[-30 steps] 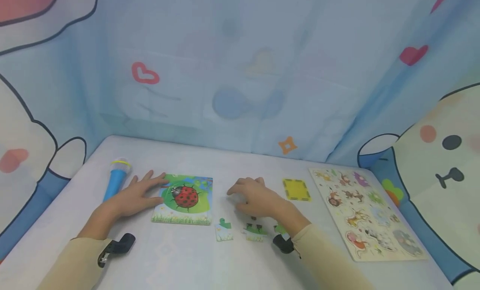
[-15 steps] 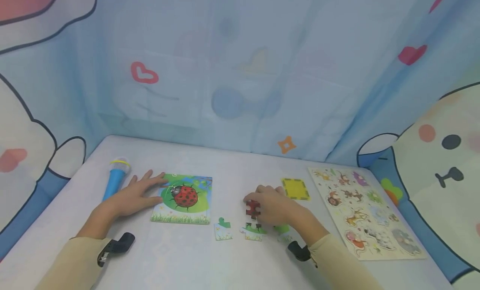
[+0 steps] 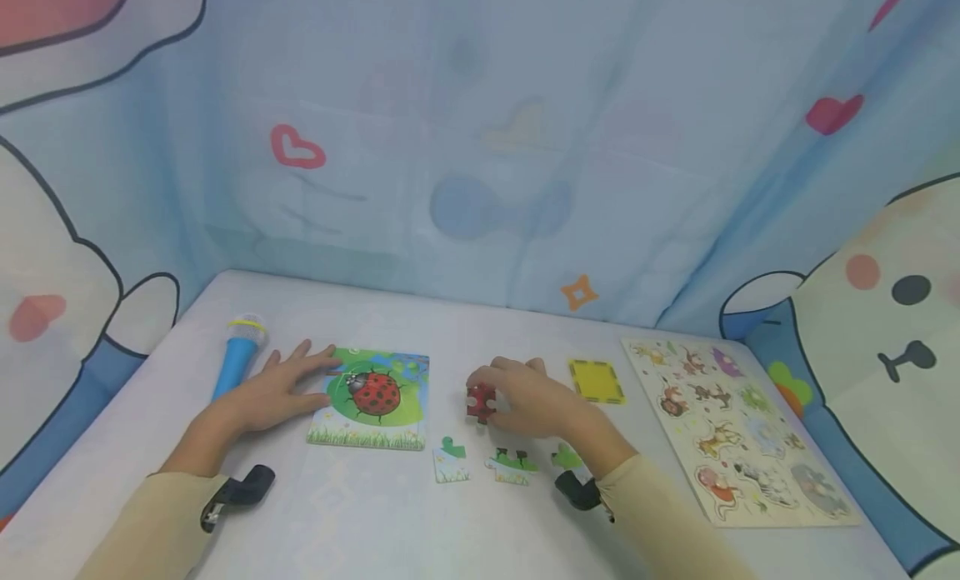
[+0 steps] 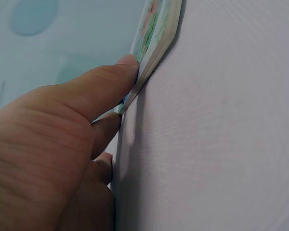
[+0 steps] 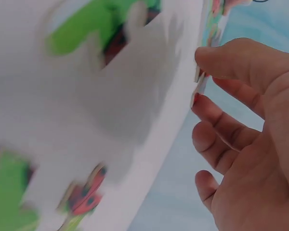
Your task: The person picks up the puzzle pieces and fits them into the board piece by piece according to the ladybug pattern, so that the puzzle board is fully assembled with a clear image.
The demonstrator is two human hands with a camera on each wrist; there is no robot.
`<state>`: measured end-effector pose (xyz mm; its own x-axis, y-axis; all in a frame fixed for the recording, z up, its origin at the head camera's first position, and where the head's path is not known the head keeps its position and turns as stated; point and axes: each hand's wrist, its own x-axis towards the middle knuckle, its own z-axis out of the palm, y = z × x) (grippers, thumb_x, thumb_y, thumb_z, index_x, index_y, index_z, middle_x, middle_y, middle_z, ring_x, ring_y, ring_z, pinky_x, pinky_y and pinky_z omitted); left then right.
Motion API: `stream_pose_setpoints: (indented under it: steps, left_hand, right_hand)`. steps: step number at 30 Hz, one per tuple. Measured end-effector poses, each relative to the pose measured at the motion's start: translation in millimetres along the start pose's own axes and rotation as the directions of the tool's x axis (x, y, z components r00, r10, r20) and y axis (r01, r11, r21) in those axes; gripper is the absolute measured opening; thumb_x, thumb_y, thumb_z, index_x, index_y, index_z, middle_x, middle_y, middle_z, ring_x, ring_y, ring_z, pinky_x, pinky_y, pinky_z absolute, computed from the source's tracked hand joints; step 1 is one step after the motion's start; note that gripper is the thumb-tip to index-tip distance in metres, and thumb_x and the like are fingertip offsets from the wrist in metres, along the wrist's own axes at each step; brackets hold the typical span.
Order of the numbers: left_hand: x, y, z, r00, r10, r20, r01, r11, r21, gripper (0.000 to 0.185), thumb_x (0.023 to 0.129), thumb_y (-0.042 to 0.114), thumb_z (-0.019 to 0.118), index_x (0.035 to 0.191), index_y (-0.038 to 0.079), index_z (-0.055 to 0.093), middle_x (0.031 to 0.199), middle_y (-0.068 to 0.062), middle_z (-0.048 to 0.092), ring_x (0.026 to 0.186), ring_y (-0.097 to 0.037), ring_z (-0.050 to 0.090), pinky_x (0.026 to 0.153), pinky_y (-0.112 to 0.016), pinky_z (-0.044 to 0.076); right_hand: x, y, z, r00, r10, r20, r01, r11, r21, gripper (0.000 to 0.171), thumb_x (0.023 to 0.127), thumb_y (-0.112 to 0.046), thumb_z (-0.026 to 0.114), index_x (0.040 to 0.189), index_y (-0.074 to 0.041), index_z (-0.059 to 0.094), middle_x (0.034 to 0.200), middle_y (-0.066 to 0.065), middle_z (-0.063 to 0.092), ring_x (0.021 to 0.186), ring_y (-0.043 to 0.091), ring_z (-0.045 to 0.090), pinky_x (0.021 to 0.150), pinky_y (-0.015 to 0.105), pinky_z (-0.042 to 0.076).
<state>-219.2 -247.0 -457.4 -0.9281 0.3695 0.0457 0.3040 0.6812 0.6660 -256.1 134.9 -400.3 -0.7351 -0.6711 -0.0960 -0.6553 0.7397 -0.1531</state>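
Note:
My left hand (image 3: 273, 392) lies with spread fingers on the left edge of a ladybug puzzle board (image 3: 375, 395). In the left wrist view the thumb (image 4: 106, 84) touches the board's side. To the right of that board, my right hand (image 3: 536, 399) pinches a red jigsaw piece (image 3: 481, 402) just above the table. The right wrist view shows this piece edge-on between thumb and fingers. Below the hand lie a green-and-white corner piece (image 3: 450, 463), a green piece with dark legs (image 3: 512, 465) and another green piece (image 3: 567, 455) partly covered by the wrist.
A blue toy microphone (image 3: 236, 359) lies left of my left hand. Beyond my right hand is a yellow square frame (image 3: 596, 382). A wooden animal puzzle (image 3: 738, 434) occupies the table's right side. A blue printed curtain (image 3: 480, 147) hangs behind the table.
My right hand first moved down toward the loose pieces and right, then back left with the red jigsaw piece pinched in it. The left hand has stayed on the board.

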Motion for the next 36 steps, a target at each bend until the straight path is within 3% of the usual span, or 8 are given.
stream_pose_setpoints:
  steps: [5, 16, 25, 36]
  left_hand:
    - [0.2, -1.3, 0.6, 1.000, 0.003, -0.001, -0.003, 1.000, -0.001, 0.060, 0.093, 0.037, 0.065, 0.143, 0.011, 0.048, 0.157, -0.014, 0.028, 0.146, -0.043, 0.003, 0.113, -0.062, -0.006]
    - [0.3, -0.3, 1.2, 1.000, 0.005, 0.002, -0.005, 1.000, -0.010, 0.059, 0.093, 0.037, 0.065, 0.143, 0.011, 0.049, 0.157, -0.014, 0.028, 0.146, -0.043, 0.003, 0.114, -0.062, -0.006]
    - [1.8, -3.1, 1.3, 1.000, 0.008, 0.001, -0.008, 1.000, 0.005, 0.058, 0.093, 0.038, 0.065, 0.143, 0.012, 0.049, 0.157, -0.014, 0.029, 0.146, -0.042, 0.003, 0.114, -0.061, -0.006]
    - [2.0, -2.1, 0.4, 1.000, 0.002, 0.005, -0.002, 1.000, 0.001, 0.058, 0.093, 0.037, 0.065, 0.143, 0.012, 0.049, 0.158, -0.013, 0.028, 0.146, -0.042, 0.003, 0.114, -0.062, -0.006]
  right_hand:
    - [15.3, -12.0, -1.3, 0.999, -0.041, -0.023, 0.042, 0.999, 0.034, 0.024, 0.086, -0.020, 0.070, 0.107, -0.030, 0.065, 0.093, -0.010, 0.056, 0.089, 0.008, 0.051, 0.080, 0.039, 0.030]
    - [42.1, -38.6, 1.7, 0.991, -0.128, -0.047, 0.130, 0.990, 0.050, 0.022, 0.087, -0.019, 0.069, 0.107, -0.026, 0.070, 0.097, -0.007, 0.058, 0.090, 0.007, 0.050, 0.078, 0.038, 0.031]
    - [64.5, -55.5, 8.9, 0.986, -0.159, -0.044, 0.160, 0.987, 0.016, 0.022, 0.088, -0.034, 0.072, 0.108, -0.026, 0.071, 0.097, -0.013, 0.058, 0.091, 0.005, 0.050, 0.075, 0.034, 0.031]
    - [89.4, -72.2, 14.7, 0.983, -0.180, -0.022, 0.181, 0.983, 0.018, 0.025, 0.086, -0.027, 0.073, 0.111, -0.026, 0.073, 0.096, -0.011, 0.059, 0.087, 0.004, 0.048, 0.071, 0.031, 0.031]
